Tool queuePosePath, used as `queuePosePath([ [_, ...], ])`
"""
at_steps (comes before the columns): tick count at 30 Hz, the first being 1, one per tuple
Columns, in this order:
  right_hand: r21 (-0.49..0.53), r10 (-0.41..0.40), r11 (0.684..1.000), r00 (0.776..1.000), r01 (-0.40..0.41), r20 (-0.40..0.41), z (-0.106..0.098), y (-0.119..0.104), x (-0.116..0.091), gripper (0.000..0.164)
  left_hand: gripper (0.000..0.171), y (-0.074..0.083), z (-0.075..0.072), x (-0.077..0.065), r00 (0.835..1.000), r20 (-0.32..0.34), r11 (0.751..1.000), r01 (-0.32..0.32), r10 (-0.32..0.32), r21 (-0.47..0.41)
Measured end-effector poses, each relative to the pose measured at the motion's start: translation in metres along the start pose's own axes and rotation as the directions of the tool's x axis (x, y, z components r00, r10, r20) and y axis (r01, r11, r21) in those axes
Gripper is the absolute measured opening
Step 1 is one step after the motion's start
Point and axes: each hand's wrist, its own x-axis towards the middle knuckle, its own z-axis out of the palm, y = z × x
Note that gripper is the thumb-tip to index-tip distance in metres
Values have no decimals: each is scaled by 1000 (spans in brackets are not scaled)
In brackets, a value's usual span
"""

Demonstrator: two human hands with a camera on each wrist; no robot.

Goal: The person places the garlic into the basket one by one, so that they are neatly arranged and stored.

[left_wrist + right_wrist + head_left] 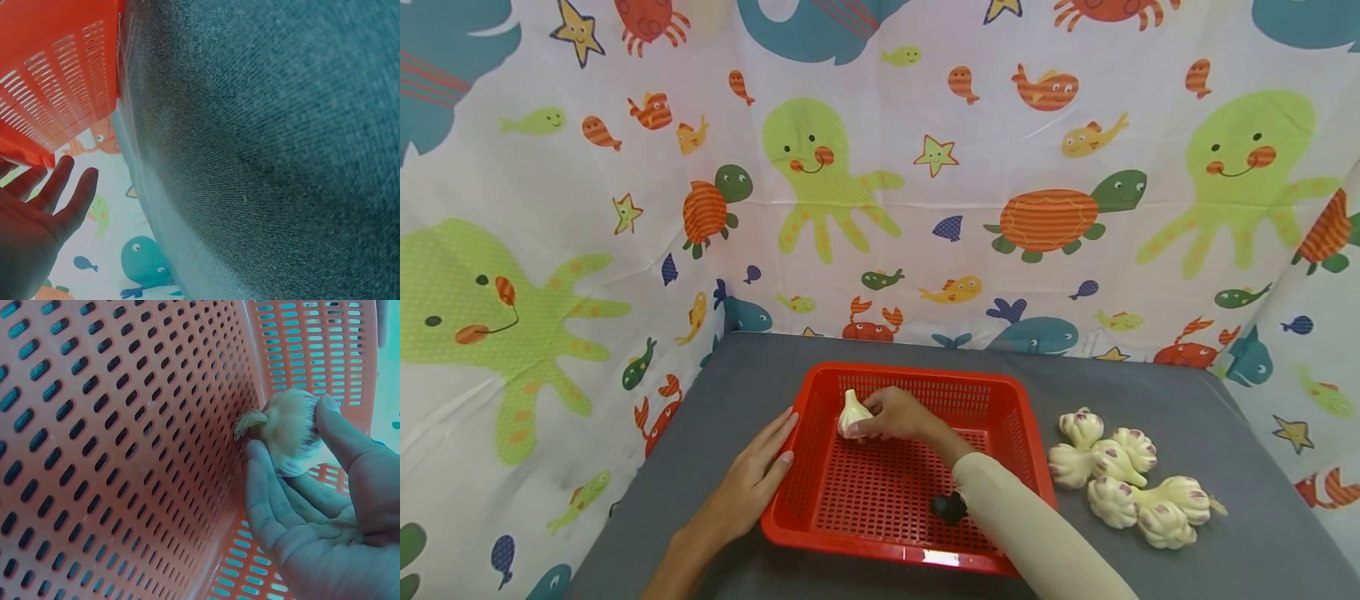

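Observation:
My right hand [897,415] reaches into a red plastic basket [880,548] and holds a garlic bulb [852,415] near its left end. In the right wrist view the thumb and fingers pinch that bulb from two sides, its rooty tuft close to the perforated floor. My left hand [751,482] rests against the outside of the basket's left rim, its fingers mostly straight. In the left wrist view the left fingers [80,197] are spread beside the basket's rim, gripping nothing.
Several garlic bulbs [1108,461] lie clustered on the grey tabletop [1045,575] to the right of the basket. A white curtain [880,242] printed with sea animals hangs behind and along the sides. A small black object [949,507] shows by the right sleeve.

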Motion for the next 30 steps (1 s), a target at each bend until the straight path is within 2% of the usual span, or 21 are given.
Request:
queuePosePath([
  [5, 10, 11, 1000, 1000, -11, 12, 4, -3, 1, 24, 58, 0, 0, -1, 1000, 4, 1000, 12, -12, -2],
  [11, 19, 35, 999, 999, -35, -4, 6, -7, 2, 30, 57, 2, 0, 0, 1000, -7, 1000, 5, -5, 28],
  [23, 14, 56, 998, 998, -55, -25, 9, -7, 4, 56, 57, -1, -1, -2, 1000, -7, 1000, 6, -6, 22],
  [30, 45, 27, 999, 999, -28, 17, 12, -9, 3, 33, 58, -3, -1, -3, 1000, -6, 1000, -1, 1, 23],
])
